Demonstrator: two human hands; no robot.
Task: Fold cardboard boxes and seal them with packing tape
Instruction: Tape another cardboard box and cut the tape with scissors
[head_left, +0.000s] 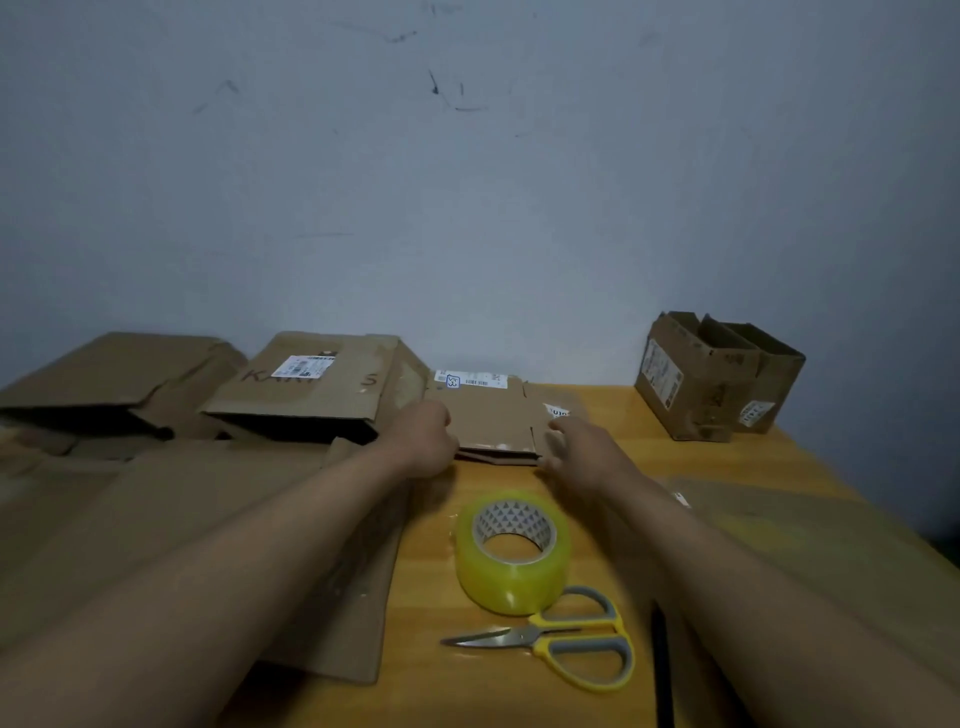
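A small flattened cardboard box (493, 418) with white labels lies on the wooden table (618, 415), near the wall. My left hand (423, 439) grips its left edge with curled fingers. My right hand (574, 447) holds the near right corner, its fingers curled round the edge. Just in front of the box, between my forearms, stands a roll of clear yellowish packing tape (511, 553). Yellow and grey scissors (563, 639) lie shut in front of the roll.
Two larger boxes (311, 387) (114, 376) lie on their sides at the back left, with flat cardboard (208, 519) before them. Two open boxes (698, 384) stand back right. A black pen (662, 670) and another flat sheet (831, 545) lie at right.
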